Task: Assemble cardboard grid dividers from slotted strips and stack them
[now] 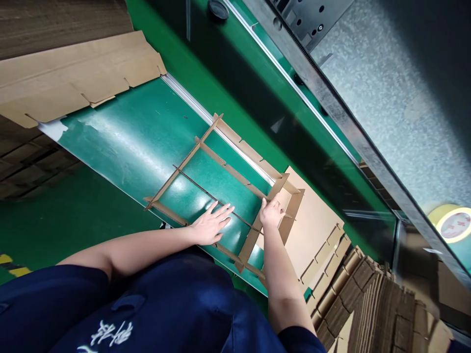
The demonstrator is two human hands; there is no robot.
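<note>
A cardboard divider grid point(191, 155) of slotted strips stands on the green tabletop point(136, 132). Its long strips run from upper left to lower right, and cross strips slot into them. My left hand point(210, 226) lies over the grid's near side with fingers spread, its fingertips by a long strip. At the right end, my right hand point(271, 214) is closed on a cardboard cross strip point(251, 245), fingers bent over the upper edge. Another cross strip point(292, 211) stands just beyond that hand. The right thumb's exact contact is partly hidden.
Flat cardboard sheets point(312, 220) lie right of the grid, above stacked slotted cardboard point(382, 304). More stacked cardboard point(81, 78) overhangs the table's left end. A metal shelf edge point(331, 103) crosses the upper right, with a yellow tape roll point(451, 223) on the shelf.
</note>
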